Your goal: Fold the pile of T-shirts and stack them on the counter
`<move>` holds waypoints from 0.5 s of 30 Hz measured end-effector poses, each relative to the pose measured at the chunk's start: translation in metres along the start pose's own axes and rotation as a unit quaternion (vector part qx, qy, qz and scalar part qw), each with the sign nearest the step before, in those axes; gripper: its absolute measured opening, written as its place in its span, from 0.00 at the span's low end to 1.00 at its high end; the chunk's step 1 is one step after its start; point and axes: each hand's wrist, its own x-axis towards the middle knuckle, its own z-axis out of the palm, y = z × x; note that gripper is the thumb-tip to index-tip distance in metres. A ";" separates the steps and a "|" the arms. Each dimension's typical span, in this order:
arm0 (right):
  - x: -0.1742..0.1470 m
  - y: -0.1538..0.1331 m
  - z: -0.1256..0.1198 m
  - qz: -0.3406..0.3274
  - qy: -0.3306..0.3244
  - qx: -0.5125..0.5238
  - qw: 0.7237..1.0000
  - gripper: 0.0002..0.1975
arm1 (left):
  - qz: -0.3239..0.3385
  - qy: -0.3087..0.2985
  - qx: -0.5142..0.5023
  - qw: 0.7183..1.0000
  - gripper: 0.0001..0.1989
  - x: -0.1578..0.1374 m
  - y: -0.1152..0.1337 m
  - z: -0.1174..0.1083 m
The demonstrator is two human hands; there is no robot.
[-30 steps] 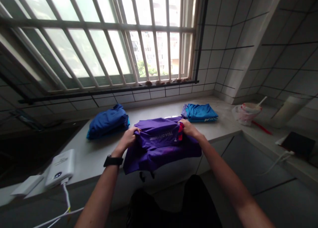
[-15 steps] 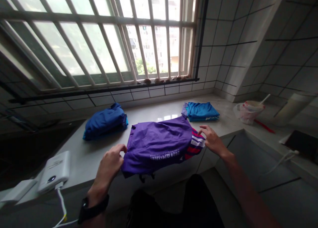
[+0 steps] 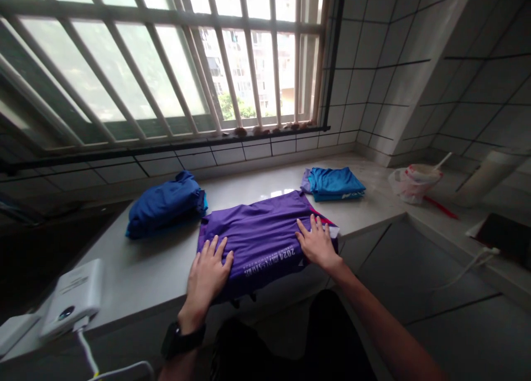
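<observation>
A purple T-shirt (image 3: 261, 226) with white print and a red-and-white striped side lies spread on the counter, its near part hanging over the front edge. My left hand (image 3: 209, 270) rests flat on its left part, fingers spread, a dark watch on the wrist. On the right part my right hand (image 3: 317, 240) lies palm down with fingers apart, close to the stripes. Beyond the shirt to the left is a dark blue bundle of clothing (image 3: 166, 204). Folded bright blue clothing (image 3: 336, 183) sits behind the shirt on the right, with a lilac piece beside it.
A white power bank (image 3: 73, 297) with a cable lies at the counter's left front, near a dark sink (image 3: 53, 231). At the right stand a bagged cup (image 3: 417, 182) and a pale roll (image 3: 483, 176). A barred window (image 3: 166, 71) is behind the counter (image 3: 236, 196).
Both hands have moved inward from the shirt's side edges, let go of them and flattened onto the cloth. The view has shifted slightly.
</observation>
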 end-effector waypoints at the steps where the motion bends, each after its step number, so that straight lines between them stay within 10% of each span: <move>1: 0.007 -0.002 -0.003 -0.005 -0.016 -0.004 1.000 0.29 | -0.013 0.002 0.005 1.000 0.29 0.000 0.001 0.000; 9: 0.068 -0.023 -0.016 -0.013 -0.070 -0.021 0.997 0.29 | -0.089 -0.065 0.023 0.994 0.30 0.037 0.020 -0.019; 15: 0.048 -0.014 -0.017 -0.029 -0.073 -0.016 0.997 0.29 | -0.068 -0.054 0.033 0.996 0.30 0.028 0.014 -0.016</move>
